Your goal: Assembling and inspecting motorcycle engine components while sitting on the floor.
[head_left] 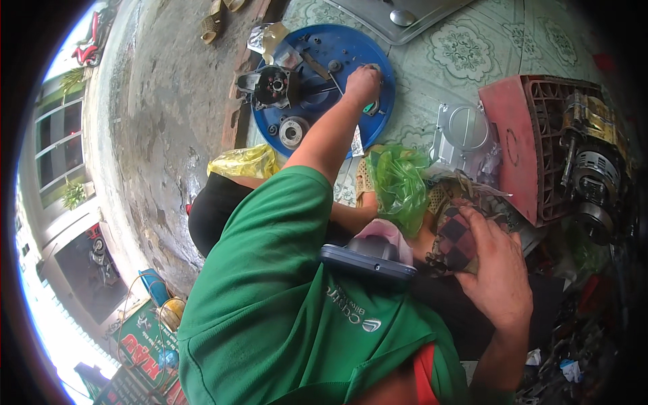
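Biggest thing in front of us is a round blue plastic tray (360, 44) up at twelve o'clock, then a red plastic crate (506, 131) between two and three. Just off centre toward three there's a crumpled see-through green plastic bag (399, 192). Our right hand (497, 263) sits near four, against a dark red-and-black checkered cloth (455, 233); thumb's apart from the fingers, can't tell if they're gripping. Our left hand (364, 84) is at the tray's three o'clock, fingers curled together, whatever's under them hidden.

The grey metal engine casing (273, 86) at the tray's nine seems to poke past the rim, so a bump could tip it. Smallest stuff, like the little round metal piece (335, 65) at the tray's one, could roll off if our forearm sweeps across.
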### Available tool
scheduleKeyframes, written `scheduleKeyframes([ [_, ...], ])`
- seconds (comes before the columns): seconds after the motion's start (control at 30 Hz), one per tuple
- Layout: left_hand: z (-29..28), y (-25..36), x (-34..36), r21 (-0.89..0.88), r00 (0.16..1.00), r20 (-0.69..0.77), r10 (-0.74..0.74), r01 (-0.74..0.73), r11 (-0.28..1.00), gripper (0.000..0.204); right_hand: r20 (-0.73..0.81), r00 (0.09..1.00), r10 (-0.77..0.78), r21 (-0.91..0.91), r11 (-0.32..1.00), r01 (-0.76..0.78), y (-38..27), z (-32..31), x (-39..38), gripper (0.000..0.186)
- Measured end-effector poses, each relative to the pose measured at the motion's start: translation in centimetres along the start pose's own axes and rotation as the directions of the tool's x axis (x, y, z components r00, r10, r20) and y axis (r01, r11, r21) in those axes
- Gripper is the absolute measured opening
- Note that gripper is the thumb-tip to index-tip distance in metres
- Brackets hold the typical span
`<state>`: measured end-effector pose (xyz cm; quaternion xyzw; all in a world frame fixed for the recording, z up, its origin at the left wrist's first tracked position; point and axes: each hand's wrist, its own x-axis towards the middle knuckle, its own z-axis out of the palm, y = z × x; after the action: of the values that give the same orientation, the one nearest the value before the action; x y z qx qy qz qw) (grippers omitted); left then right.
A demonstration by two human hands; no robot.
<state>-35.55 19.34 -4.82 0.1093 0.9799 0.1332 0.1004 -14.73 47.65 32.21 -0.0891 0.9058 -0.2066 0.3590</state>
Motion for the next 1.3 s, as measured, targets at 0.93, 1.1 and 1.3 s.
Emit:
scheduleKeyframes([
  [0.93,-3.5,-2.6,-3.0,0.167,0.944,0.105,0.312,-0.326,0.931,0.043,-0.016,0.998,-0.058,0.006,0.998,0.058,-0.9,0.1,-0.6,0.078],
  [1.1,-1.8,-2.3,-2.5,0.219,0.946,0.129,0.296,-0.319,0.922,0.031,-0.047,0.998,-0.047,0.004,0.999,0.047,-0.7,0.1,-0.6,0.079],
  [1.3,-2.6,-0.1,-1.8,0.254,0.950,0.186,0.250,-0.292,0.922,0.034,-0.018,0.999,-0.030,0.015,0.999,0.030,-0.5,-0.2,-0.4,0.081],
])
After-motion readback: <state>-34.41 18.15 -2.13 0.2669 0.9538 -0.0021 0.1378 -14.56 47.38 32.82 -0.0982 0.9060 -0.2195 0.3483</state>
